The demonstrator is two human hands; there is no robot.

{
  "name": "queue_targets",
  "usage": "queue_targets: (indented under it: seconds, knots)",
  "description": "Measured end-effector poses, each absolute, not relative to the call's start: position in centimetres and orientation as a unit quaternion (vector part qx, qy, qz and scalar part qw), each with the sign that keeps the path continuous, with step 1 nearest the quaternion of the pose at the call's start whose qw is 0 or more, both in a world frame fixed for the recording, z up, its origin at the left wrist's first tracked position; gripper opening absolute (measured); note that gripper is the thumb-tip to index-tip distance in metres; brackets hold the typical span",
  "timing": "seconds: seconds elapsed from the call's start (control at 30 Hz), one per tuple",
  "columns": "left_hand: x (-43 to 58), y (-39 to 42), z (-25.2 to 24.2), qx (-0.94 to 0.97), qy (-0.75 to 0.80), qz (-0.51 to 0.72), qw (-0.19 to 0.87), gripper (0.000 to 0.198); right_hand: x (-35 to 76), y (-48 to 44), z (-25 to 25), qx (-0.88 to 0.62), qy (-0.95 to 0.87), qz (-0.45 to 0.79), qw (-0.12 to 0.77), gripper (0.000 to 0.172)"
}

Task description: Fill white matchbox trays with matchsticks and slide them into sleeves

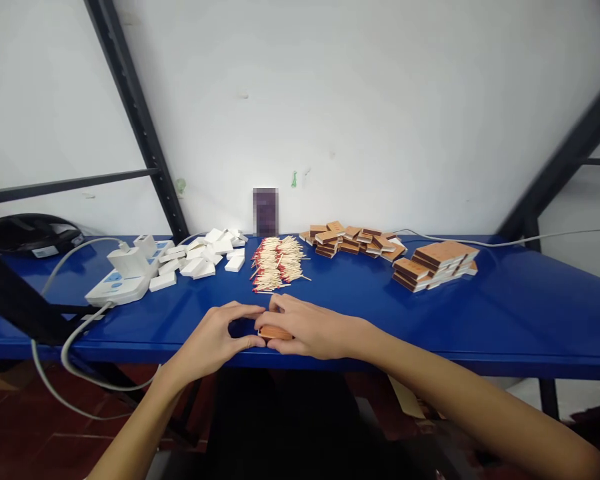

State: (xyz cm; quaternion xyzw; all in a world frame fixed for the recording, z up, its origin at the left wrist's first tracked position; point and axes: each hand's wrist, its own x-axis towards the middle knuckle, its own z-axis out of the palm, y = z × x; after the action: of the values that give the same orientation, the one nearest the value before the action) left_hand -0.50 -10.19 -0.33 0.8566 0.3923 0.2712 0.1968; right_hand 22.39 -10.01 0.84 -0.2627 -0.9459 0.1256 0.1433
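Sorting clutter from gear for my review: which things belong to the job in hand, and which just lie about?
Likely the job's:
- box in the right hand
- matches
- white pieces
- loose brown boxes
- stacked brown boxes

Likely just lying about:
- power strip
- cable
- black object, left, unclear what

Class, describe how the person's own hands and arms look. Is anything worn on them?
The left hand and right hand are ungloved and slender, with no jewellery visible. The forearms are bare; no sleeves show.
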Motion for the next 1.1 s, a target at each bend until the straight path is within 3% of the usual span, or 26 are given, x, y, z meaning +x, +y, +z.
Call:
queue_targets:
  seconds: [0.13,0.47,0.67,0.87,1.1]
  knots:
    - [-0.4,-10.1,-0.6,0.859,0.386,0.281,0.184,0.040,22.6,-9.7,0.1,-0.283,-0.926,0.162,0.188,0.039]
    - [-0.8,-10.2,-1.4,0.889,0.353,0.269,0.114,0.030,23.2,-9.7,-0.6,-0.315,-0.899,0.198,0.232,0.033]
    - [-0.6,-10.4,-1.4,0.897,0.343,0.260,0.099,0.029,23.4,-10.0,-0.3,-0.330,-0.899,0.184,0.221,0.033]
    - [-0.5,-10.4,-1.4,0.882,0.380,0.258,0.109,0.052,23.0,-10.0,-0.4,-0.313,-0.900,0.189,0.238,0.033]
    - [-0.9,-10.4,-1.2,0.877,0.390,0.250,0.125,0.048,22.2,-10.4,-0.1,-0.265,-0.936,0.137,0.184,0.026]
